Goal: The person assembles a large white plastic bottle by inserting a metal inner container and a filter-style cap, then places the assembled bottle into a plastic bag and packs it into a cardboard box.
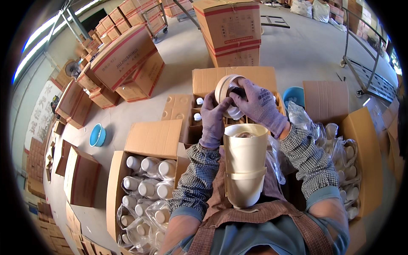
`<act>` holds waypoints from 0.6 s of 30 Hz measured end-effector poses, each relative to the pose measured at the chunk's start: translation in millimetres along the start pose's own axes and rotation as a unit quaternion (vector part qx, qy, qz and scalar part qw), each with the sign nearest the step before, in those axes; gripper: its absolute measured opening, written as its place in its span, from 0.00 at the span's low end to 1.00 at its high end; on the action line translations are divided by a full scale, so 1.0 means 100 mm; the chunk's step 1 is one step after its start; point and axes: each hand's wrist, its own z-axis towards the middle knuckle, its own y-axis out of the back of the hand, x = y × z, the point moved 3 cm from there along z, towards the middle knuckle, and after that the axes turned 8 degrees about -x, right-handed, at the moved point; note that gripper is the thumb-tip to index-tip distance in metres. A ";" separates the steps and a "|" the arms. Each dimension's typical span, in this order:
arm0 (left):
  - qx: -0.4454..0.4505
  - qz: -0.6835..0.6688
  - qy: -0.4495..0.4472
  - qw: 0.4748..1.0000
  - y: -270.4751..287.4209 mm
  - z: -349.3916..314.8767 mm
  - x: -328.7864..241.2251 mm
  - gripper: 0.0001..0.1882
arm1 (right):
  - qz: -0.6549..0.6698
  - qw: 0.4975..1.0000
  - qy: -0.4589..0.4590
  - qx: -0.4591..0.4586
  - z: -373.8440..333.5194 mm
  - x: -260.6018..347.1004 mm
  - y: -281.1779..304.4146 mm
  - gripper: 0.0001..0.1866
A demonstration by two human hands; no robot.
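Note:
Both gloved hands are raised above an open carton, closed around a round cream plastic lid with a ridged, thread-like side. My left hand grips its lower left side, and my right hand holds it from the right, thumb across the middle. Something dark shows at its centre, too small to make out. Close in front of my body stands a tall cream plastic canister, upright, its threaded mouth uncovered. A clear, brownish item shows inside that mouth, its kind unclear.
Ahead is a divided carton with white-capped bottles. Open cartons flank me: white-capped containers in plastic bags left, bagged cream pieces right. Blue basins sit on the floor. Stacked boxes and a metal trolley stand farther off.

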 end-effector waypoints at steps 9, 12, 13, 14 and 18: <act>0.033 0.003 0.062 0.998 -0.04 -0.03 -0.29 0.24 | 0.039 0.993 0.100 0.041 -0.04 -0.16 0.04 0.36; 0.024 0.083 -0.020 0.996 -0.15 -0.10 -0.42 0.25 | 0.125 0.992 0.033 0.004 0.00 -0.14 -0.01 0.34; 0.024 0.110 -0.056 0.992 -0.19 -0.13 -0.43 0.26 | 0.148 0.989 0.005 -0.015 0.01 -0.15 -0.04 0.35; 0.027 0.058 -0.064 0.996 -0.20 -0.12 -0.38 0.27 | 0.151 0.984 0.005 -0.090 0.03 -0.17 -0.09 0.33; 0.087 0.316 -0.401 0.855 -0.39 -0.13 -0.36 0.34 | 0.603 0.654 -0.449 0.082 -0.01 -0.24 -0.28 0.32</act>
